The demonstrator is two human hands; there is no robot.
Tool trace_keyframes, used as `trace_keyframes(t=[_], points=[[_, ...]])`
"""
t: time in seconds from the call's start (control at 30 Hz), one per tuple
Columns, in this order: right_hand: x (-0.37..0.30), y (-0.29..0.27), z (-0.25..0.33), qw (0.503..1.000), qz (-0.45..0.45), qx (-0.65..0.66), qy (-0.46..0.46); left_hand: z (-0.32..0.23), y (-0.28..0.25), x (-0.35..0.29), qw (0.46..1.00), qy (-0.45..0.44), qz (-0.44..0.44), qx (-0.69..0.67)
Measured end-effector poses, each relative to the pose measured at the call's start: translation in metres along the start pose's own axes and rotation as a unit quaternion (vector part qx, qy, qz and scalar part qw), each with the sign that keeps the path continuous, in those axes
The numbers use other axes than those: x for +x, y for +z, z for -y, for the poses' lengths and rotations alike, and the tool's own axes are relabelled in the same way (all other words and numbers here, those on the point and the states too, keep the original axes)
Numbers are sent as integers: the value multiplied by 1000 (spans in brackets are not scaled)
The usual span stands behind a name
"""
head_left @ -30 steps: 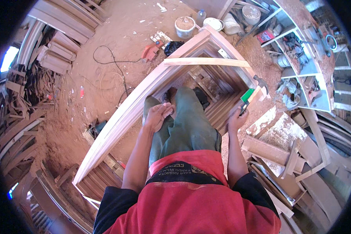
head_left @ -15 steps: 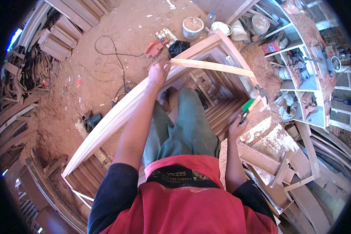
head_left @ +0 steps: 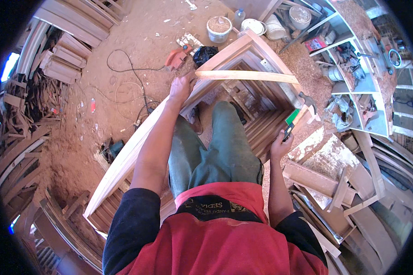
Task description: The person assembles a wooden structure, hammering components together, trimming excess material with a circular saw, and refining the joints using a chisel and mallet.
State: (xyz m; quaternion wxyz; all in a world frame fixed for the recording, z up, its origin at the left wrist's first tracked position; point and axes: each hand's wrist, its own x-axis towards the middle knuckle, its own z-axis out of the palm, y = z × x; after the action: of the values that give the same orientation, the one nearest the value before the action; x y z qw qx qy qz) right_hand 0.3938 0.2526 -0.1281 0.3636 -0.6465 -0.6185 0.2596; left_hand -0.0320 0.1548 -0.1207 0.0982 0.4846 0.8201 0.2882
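A long wooden frame (head_left: 132, 158) with slatted sides stands around my legs. Across its far part lies a pale wooden strip (head_left: 248, 77), running from the left rail to the right one. My left hand (head_left: 182, 88) is closed on the strip's left end, at the left rail; its fingertips are partly hidden. In my right hand (head_left: 281, 144) is a hammer (head_left: 309, 101), gripped by its dark handle over the right rail. The hammer's head lies near the frame's right corner. A green flat piece (head_left: 292, 117) shows beside the handle.
Beyond the frame are an orange power tool (head_left: 176, 58) with a cord, a black plastic bag (head_left: 205, 56) and a bucket of sawdust (head_left: 219, 28). A cluttered shelf unit (head_left: 367, 98) stands at right. Scrap wood (head_left: 23, 110) is heaped at left, boards (head_left: 326, 183) at lower right.
The whole view has shifted and turned a little. Both hands keep their grips, and the strip stays across the frame.
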Motion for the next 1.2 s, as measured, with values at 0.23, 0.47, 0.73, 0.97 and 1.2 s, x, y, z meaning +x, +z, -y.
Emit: trace_keyframes(t=[0.23, 0.47, 0.73, 0.97, 1.2], points=[[2, 2, 0, 997, 11, 7, -74, -1, -4, 5, 999, 32, 0, 7], [-19, 29, 87, 963, 230, -51, -131, -6, -1, 0, 999, -16, 30, 13], [-31, 51, 129, 874, 331, -243, -259, 1, 2, 3, 999, -17, 35, 21], [-30, 51, 143, 859, 357, -267, -252, 7, -8, 7, 984, -10, -155, -85], [-28, 50, 131, 871, 324, -256, -266, -33, -2, 12, 966, -155, -96, -183]])
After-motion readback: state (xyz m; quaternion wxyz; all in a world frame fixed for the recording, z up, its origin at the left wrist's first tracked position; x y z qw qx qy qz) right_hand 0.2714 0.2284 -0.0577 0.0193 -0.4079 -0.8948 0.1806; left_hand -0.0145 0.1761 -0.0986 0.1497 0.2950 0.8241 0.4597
